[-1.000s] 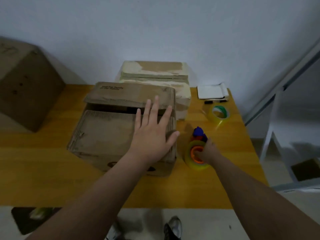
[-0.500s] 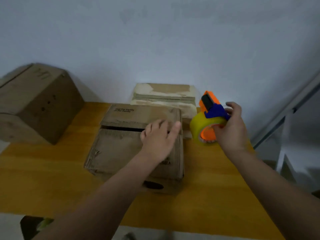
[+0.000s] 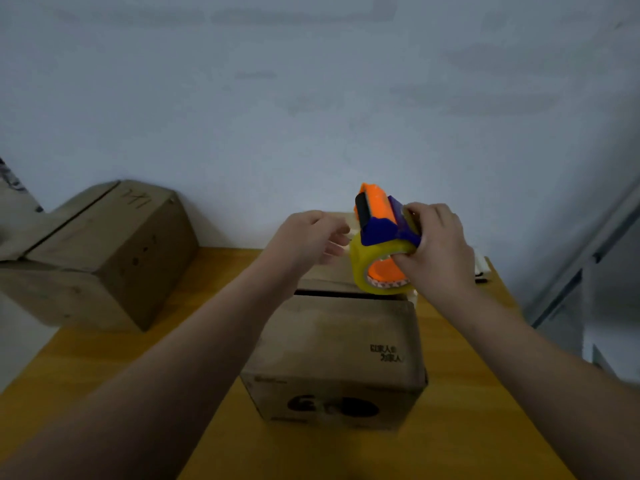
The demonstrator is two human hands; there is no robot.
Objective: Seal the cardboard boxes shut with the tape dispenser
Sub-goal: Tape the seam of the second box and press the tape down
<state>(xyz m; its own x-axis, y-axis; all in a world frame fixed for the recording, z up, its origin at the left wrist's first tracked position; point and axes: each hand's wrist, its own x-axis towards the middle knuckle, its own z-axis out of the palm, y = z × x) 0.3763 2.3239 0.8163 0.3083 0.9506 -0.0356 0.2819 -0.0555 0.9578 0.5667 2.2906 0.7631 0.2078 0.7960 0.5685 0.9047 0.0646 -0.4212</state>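
Observation:
A brown cardboard box [image 3: 341, 344] stands in the middle of the yellow table [image 3: 104, 368], its two top flaps folded down with a dark gap between them. Above its far edge my right hand [image 3: 438, 247] grips an orange and blue tape dispenser [image 3: 381, 237] carrying a yellowish roll. My left hand [image 3: 308, 239] is raised off the box just left of the dispenser, fingers loosely curled toward the roll and holding nothing. A second, pale box behind is mostly hidden by the hands.
A larger cardboard box [image 3: 104, 251] sits at the table's far left corner against the wall. White paper [image 3: 483, 268] lies at the far right edge. A metal frame [image 3: 588, 258] stands to the right of the table.
My left hand has lifted off the box flap and moved up toward the dispenser. My right hand brought the dispenser from the table up over the box. The view tilted upward.

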